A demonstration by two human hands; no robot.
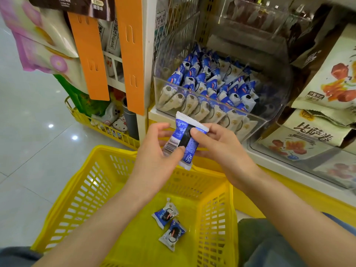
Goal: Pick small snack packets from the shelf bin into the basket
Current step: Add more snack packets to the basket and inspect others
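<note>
Both hands pinch one blue-and-white packet between them, the left hand gripping its lower end, the right hand its upper end. It hangs over the far rim of the yellow basket, where two more packets lie at six o'clock from it. The clear bin of packets sits on the shelf at twelve o'clock.

Snack packet: barcode on its white lower end; fine white print on the blue panels, too small to read
Carton at right: large dark Chinese characters, upside down, not made out
Hello Kitty face on a pack in yellow wire rack
</note>
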